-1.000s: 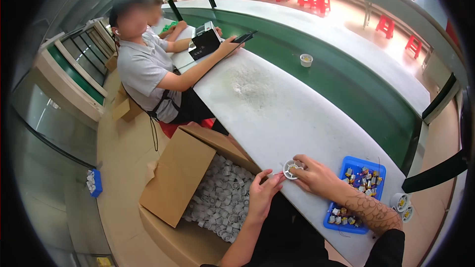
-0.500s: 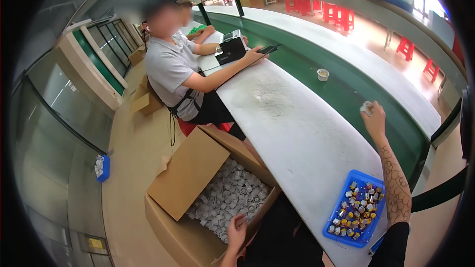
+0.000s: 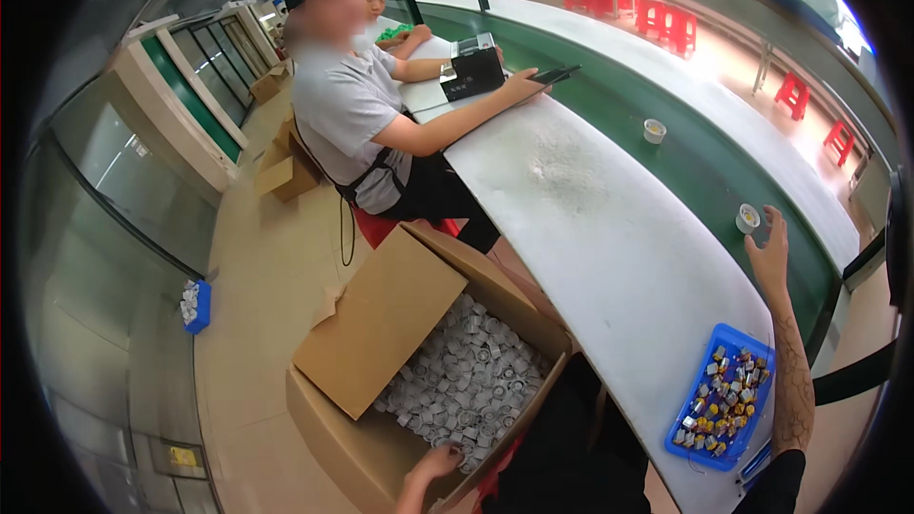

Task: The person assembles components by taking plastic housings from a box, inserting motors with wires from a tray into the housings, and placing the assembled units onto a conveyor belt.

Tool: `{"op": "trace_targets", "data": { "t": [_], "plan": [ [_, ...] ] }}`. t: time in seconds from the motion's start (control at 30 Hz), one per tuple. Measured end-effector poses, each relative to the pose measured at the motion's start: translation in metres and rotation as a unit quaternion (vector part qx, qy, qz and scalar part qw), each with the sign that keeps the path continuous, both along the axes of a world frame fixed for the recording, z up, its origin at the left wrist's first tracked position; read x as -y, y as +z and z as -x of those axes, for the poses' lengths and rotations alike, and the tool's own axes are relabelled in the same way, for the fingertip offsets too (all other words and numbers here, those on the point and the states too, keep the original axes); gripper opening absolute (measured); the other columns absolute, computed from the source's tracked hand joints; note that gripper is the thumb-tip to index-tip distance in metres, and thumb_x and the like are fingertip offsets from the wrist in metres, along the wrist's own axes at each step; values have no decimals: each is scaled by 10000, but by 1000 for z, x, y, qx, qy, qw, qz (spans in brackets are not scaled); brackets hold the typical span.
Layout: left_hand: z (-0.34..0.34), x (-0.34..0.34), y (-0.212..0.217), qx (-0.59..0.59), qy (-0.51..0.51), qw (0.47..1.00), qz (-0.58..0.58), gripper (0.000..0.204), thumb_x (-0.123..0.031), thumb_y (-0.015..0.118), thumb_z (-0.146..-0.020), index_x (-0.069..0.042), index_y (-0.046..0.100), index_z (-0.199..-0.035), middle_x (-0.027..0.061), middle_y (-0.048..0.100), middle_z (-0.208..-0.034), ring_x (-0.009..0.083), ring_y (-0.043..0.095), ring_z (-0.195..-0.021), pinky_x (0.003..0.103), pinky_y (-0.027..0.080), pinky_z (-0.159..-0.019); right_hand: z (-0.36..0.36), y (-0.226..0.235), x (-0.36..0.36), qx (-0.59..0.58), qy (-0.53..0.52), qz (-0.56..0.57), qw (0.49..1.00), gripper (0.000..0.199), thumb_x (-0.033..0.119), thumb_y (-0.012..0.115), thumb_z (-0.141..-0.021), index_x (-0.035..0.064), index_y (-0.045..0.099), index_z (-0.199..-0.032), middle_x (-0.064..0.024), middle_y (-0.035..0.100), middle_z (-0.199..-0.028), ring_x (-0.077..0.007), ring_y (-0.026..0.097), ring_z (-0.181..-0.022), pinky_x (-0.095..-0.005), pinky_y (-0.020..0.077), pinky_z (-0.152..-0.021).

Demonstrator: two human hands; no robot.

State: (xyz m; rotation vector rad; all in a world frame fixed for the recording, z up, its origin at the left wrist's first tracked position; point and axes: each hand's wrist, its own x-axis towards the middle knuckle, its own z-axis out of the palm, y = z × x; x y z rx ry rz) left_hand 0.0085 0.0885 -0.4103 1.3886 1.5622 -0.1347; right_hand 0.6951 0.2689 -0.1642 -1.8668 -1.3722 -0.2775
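At the bottom of the view my left hand point(image 3: 436, 464) reaches into an open cardboard box, its fingers curled together on a white plastic part point(image 3: 459, 453) among the heap of small ring-shaped pieces point(image 3: 457, 376). Its fingertips are partly lost among these pieces. On the right, my right hand point(image 3: 771, 257) is over the green conveyor belt point(image 3: 705, 171), fingers spread and holding nothing. Just beside its fingertips a round white cup point(image 3: 747, 219) with something yellowish inside stands on the belt. A second similar cup point(image 3: 654, 131) is farther along.
A blue tray point(image 3: 706, 362) of small motors with yellow parts lies on the white tabletop point(image 3: 609, 247) near my right forearm. The cardboard box's flap point(image 3: 381, 324) slants upward. A seated co-worker point(image 3: 347, 105) holds a dark tablet point(image 3: 552, 79). A blue bin point(image 3: 198, 307) stands on the floor.
My right hand has let go of the white cup onto the belt and opened. My left hand has moved down into the pieces in the box. The view has shifted slightly.
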Motion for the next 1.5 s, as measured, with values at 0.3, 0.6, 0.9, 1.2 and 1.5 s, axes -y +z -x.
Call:
{"op": "trace_targets", "data": {
  "t": [0.3, 0.6, 0.9, 1.2, 1.5],
  "plan": [
    [78, -25, -231, -136, -80, 986, 42, 698, -444, 724, -780, -33, 593, -1329, 229, 618, -1333, 356, 585, -1259, 431, 469, -1063, 133, 55, 145, -121, 70, 117, 983, 110, 12, 664, -846, -6, 625, -947, -49, 608, -820, -114, 549, -674, -259, 448, -600],
    [68, 26, -297, -99, -73, 992, 1, 909, -418, 796, -708, -80, 418, -1462, 278, 502, -1434, 398, 487, -1343, 473, 415, -1112, 199, 53, 230, -80, -46, 331, 939, 358, 18, 738, -738, 11, 664, -1089, -148, 607, -1026, -342, 627, -978, -405, 517, -851],
    [55, 50, -288, -81, 195, 976, -45, 737, -317, 807, -699, -105, 505, -1337, 313, 583, -1292, 454, 580, -1190, 506, 483, -1003, 203, 30, 199, -5, -20, 266, 964, 111, -67, 661, -779, -30, 638, -881, -144, 597, -853, -273, 624, -721, -347, 503, -649],
    [34, 49, -300, -141, 274, 950, -54, 575, -270, 749, -703, -34, 580, -1199, 261, 674, -1127, 430, 662, -1058, 489, 542, -917, 180, 22, 232, -82, -63, 181, 978, 784, -196, 618, -736, 125, 446, -1430, -106, 595, -992, -166, 655, -726, -274, 540, -661],
    [37, 17, -286, -130, -120, 979, -100, 359, -291, 584, -853, 4, 711, -1013, 238, 705, -1111, 393, 679, -1059, 505, 546, -871, 145, 13, 239, -319, -52, -5, 946, 538, -47, 667, -887, 38, 482, -1384, -100, 670, -993, -135, 679, -845, -249, 562, -799]
  ]
}}
